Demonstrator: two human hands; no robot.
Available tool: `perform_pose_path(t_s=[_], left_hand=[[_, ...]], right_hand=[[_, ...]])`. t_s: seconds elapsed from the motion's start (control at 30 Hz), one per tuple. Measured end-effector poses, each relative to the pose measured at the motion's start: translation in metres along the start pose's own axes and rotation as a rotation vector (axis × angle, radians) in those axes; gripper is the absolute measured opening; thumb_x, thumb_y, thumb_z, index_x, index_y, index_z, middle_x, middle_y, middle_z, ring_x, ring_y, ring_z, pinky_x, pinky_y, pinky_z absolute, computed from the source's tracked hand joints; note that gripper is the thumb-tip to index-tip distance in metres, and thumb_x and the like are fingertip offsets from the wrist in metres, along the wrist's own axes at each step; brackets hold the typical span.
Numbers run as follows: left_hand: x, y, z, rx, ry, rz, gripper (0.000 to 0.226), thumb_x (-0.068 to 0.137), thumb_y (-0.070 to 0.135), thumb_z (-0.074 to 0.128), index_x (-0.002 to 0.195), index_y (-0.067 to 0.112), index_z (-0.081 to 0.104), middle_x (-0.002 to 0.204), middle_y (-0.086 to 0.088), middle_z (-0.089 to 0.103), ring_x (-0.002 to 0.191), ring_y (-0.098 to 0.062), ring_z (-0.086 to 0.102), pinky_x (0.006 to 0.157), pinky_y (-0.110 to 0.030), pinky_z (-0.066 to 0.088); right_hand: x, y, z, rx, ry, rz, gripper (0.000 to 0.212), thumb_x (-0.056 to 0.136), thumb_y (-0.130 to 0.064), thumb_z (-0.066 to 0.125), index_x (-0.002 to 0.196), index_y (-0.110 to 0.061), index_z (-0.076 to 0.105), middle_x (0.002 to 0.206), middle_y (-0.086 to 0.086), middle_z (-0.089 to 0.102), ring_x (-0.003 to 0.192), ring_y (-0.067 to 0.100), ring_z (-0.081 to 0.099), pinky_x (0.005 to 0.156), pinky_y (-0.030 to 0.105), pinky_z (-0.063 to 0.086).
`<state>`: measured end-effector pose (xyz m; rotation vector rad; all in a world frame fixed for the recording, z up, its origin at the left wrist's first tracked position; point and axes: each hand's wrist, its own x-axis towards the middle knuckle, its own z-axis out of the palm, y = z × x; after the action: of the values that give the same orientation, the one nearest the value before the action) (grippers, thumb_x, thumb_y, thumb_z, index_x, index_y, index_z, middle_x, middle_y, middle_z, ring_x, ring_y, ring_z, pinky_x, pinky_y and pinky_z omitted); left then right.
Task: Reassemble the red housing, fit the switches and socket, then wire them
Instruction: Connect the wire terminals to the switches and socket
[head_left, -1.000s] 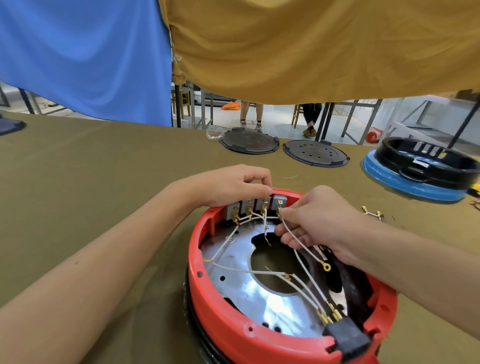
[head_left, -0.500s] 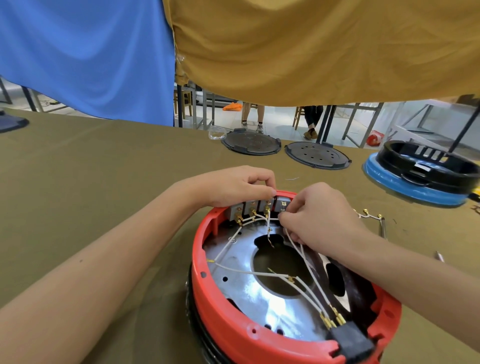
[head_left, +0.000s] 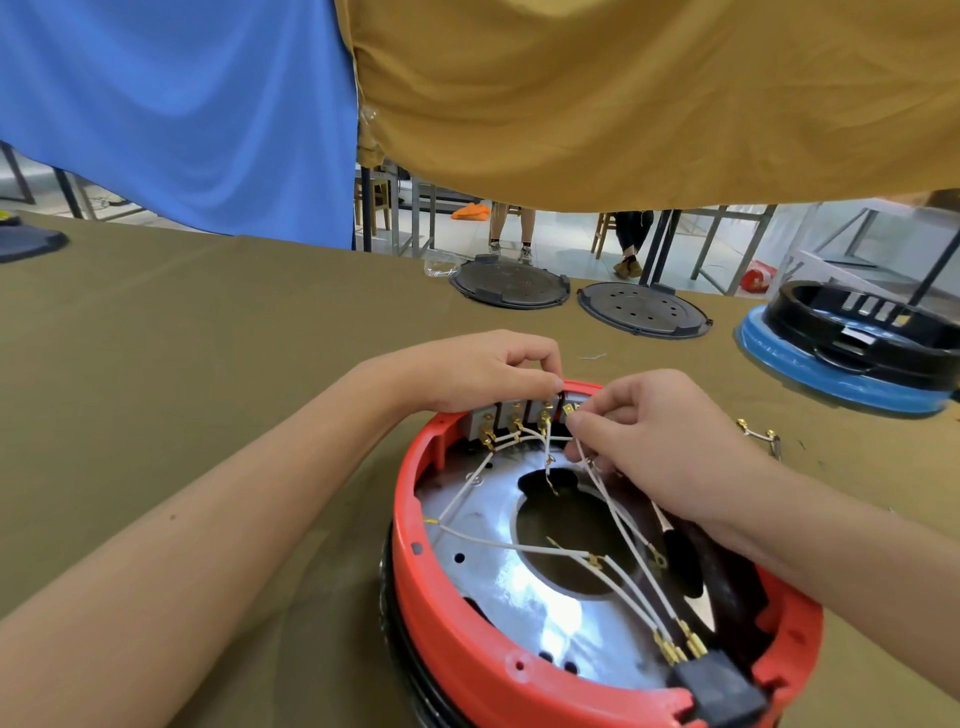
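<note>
Left hand (head_left: 488, 371) curled over far rim of red housing (head_left: 467, 623), fingertips gripping the rim just above the switches (head_left: 519, 415). Housing sits open side up on the olive table (head_left: 182, 389), near edge of frame, centre-right. Row of grey switches fitted along its far inner wall, brass terminals showing, white wires (head_left: 613, 566) running from them across the shiny metal plate (head_left: 498, 582) inside. Right hand (head_left: 660, 441) just beside the left, fingers bent and pinching a wire end at the rightmost switch; exact contact with the terminal hard to tell, fingers cover it. Wires fan down to a black socket (head_left: 717, 691) set in the near-right rim, brass connectors plugged in. Further back on table: two dark round lids (head_left: 511, 286), side by side. Far right: a black-and-blue housing (head_left: 852, 348). Small loose brass-tipped wire (head_left: 758, 436) on table right of right hand.
</note>
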<state>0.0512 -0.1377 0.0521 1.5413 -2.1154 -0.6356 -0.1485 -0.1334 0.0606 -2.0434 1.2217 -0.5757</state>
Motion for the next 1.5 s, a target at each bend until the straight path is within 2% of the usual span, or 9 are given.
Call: perform_pose_path(t_s=[0.07,0.27,0.33,0.43,0.63,0.77,0.93,1.07,1.5], left_hand=[[0.0,0.0,0.0,-0.003,0.002,-0.001,0.019,0.099,0.04,0.052,0.093,0.024,0.061,0.067,0.004,0.044,0.062,-0.012,0.039,0.062,-0.032,0.035],[0.0,-0.001,0.0,-0.011,0.0,0.002,0.019,0.098,0.041,0.051,0.091,0.026,0.061,0.068,0.002,0.043,0.063,-0.014,0.04,0.064,-0.034,0.036],[0.0,0.0,0.001,-0.019,-0.002,0.004,0.02,0.097,0.043,0.051,0.091,0.027,0.06,0.07,0.001,0.044,0.064,-0.014,0.04,0.065,-0.035,0.036],[0.0,0.0,0.001,-0.029,-0.003,0.002,0.019,0.094,0.045,0.05,0.088,0.03,0.06,0.069,0.006,0.045,0.063,-0.012,0.04,0.065,-0.032,0.036],[-0.001,0.001,0.0,-0.019,-0.01,-0.001,0.018,0.099,0.04,0.051,0.09,0.028,0.06,0.074,-0.002,0.047,0.067,-0.014,0.042,0.067,-0.034,0.037],[-0.001,0.001,0.001,-0.022,-0.015,-0.001,0.018,0.097,0.041,0.05,0.089,0.029,0.06,0.075,-0.003,0.048,0.068,-0.017,0.043,0.069,-0.036,0.038],[-0.001,0.001,0.001,-0.02,-0.012,0.003,0.017,0.099,0.038,0.051,0.087,0.03,0.059,0.068,0.004,0.044,0.065,-0.014,0.041,0.066,-0.035,0.036],[-0.001,0.002,0.0,-0.018,-0.011,0.004,0.017,0.098,0.039,0.051,0.088,0.029,0.06,0.067,0.005,0.043,0.064,-0.014,0.04,0.067,-0.035,0.036],[-0.002,0.006,0.001,-0.021,0.004,0.021,0.017,0.1,0.031,0.051,0.085,0.028,0.059,0.068,-0.002,0.041,0.061,-0.012,0.038,0.061,-0.03,0.034]], right_hand=[[0.0,-0.001,-0.002,0.143,-0.038,0.014,0.019,0.096,-0.018,0.063,0.082,-0.009,0.072,0.07,-0.003,0.076,0.044,-0.002,0.053,0.044,0.011,0.042],[-0.004,-0.002,-0.009,0.375,-0.162,0.182,0.019,0.096,-0.013,0.061,0.095,0.003,0.07,0.073,0.004,0.075,0.042,0.002,0.044,0.038,0.012,0.035],[-0.004,-0.004,-0.014,0.362,-0.217,0.271,0.019,0.095,-0.011,0.062,0.097,0.007,0.069,0.067,0.004,0.074,0.038,0.004,0.039,0.033,0.013,0.029],[-0.004,-0.005,-0.013,0.291,-0.223,0.357,0.02,0.094,-0.009,0.061,0.099,0.01,0.068,0.073,0.006,0.076,0.039,0.008,0.031,0.033,0.014,0.022],[-0.001,-0.002,0.004,0.317,-0.071,0.355,0.018,0.094,-0.004,0.058,0.083,0.007,0.067,0.067,0.006,0.075,0.03,0.009,0.031,0.032,0.013,0.024],[0.001,0.0,0.008,0.356,0.002,0.347,0.018,0.096,-0.006,0.057,0.084,0.006,0.064,0.066,0.006,0.074,0.025,0.008,0.03,0.03,0.012,0.023],[0.001,0.002,0.01,0.395,0.008,0.364,0.029,0.096,-0.009,0.059,0.068,0.0,0.064,0.08,0.02,0.075,0.031,0.011,0.027,0.032,0.012,0.02],[0.002,-0.001,0.009,0.417,-0.006,0.376,0.02,0.096,-0.007,0.058,0.078,0.001,0.061,0.058,0.004,0.071,0.026,0.007,0.028,0.031,0.011,0.02],[0.008,-0.003,0.011,0.553,-0.031,0.472,0.01,0.094,-0.001,0.054,0.086,0.001,0.059,0.052,0.004,0.067,0.028,0.002,0.033,0.028,0.012,0.024]])
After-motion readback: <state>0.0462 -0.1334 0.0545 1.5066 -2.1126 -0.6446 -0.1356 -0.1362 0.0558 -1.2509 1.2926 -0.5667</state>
